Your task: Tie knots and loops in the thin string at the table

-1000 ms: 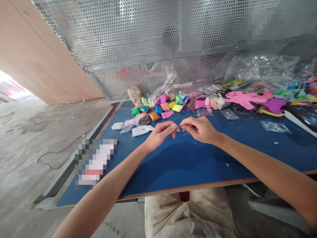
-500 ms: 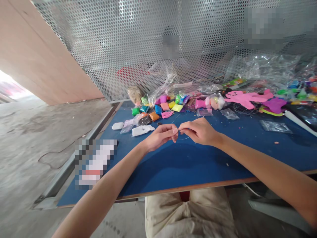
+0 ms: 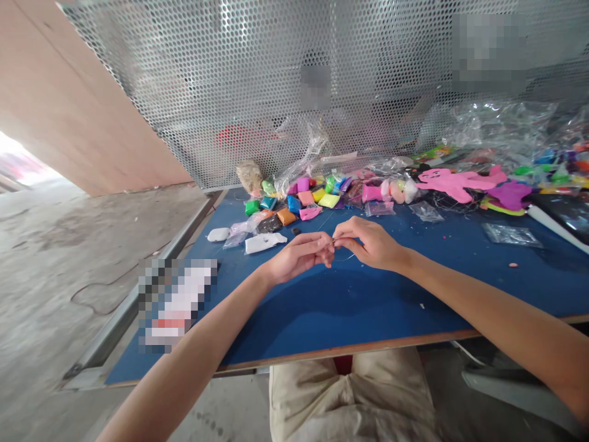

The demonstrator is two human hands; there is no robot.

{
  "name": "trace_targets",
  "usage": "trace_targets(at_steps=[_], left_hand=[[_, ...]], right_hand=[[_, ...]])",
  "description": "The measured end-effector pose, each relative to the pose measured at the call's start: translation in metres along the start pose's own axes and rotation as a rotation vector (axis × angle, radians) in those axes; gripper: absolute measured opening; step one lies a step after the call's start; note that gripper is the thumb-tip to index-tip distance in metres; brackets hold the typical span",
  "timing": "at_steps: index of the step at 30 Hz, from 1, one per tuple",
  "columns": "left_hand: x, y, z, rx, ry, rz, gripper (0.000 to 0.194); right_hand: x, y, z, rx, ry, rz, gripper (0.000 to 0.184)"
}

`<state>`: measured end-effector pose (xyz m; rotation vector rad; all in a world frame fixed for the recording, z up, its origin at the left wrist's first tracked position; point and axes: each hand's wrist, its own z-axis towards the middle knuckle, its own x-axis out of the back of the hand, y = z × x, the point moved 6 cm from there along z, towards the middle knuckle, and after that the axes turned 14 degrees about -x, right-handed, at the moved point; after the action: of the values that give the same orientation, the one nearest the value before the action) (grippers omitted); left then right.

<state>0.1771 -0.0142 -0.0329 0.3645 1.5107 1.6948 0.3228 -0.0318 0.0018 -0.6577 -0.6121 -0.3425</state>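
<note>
My left hand (image 3: 301, 255) and my right hand (image 3: 372, 243) meet fingertip to fingertip over the middle of the blue table. Both are pinched closed. A thin, pale strand like wire (image 3: 345, 259) bows out below the fingers and runs toward my right palm. Something small and dark shows between the fingertips, too small to name. Just beyond my left hand lie a small black lump (image 3: 296, 231) and a white packet (image 3: 265, 243).
Several bright clay packets (image 3: 286, 216) crowd the table's back, before a perforated metal screen (image 3: 257, 73). A pink figure-shaped piece (image 3: 455, 182) lies at back right, near clear plastic bags (image 3: 512, 234). A blurred-out white item (image 3: 186, 301) rests near the left edge.
My fingertips have shifted slightly and the small dark thing between them shows a little more. The strand still curves below. Nothing else on the table has moved.
</note>
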Motion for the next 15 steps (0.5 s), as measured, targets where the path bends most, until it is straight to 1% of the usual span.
trace_targets(at_steps=[3,6,11,15], left_hand=[[-0.0004,-0.0012,-0.0002,0.009,0.000,0.004,0.026],[-0.0022,-0.0014,-0.0004,0.004,-0.004,-0.021,0.024],[-0.0036,-0.0047,-0.0010,0.025,-0.062,-0.026,0.024],[-0.0018,-0.0063,-0.0011,0.005,-0.086,0.013,0.023]], right_hand=[[-0.0010,0.0007,-0.0007,-0.005,-0.016,-0.003,0.007],[-0.0011,-0.0001,-0.0010,-0.003,-0.021,0.009,0.007],[-0.0036,-0.0008,-0.0027,-0.004,-0.044,0.055,0.005],[-0.0050,-0.0002,-0.0035,-0.013,-0.051,0.084,0.005]])
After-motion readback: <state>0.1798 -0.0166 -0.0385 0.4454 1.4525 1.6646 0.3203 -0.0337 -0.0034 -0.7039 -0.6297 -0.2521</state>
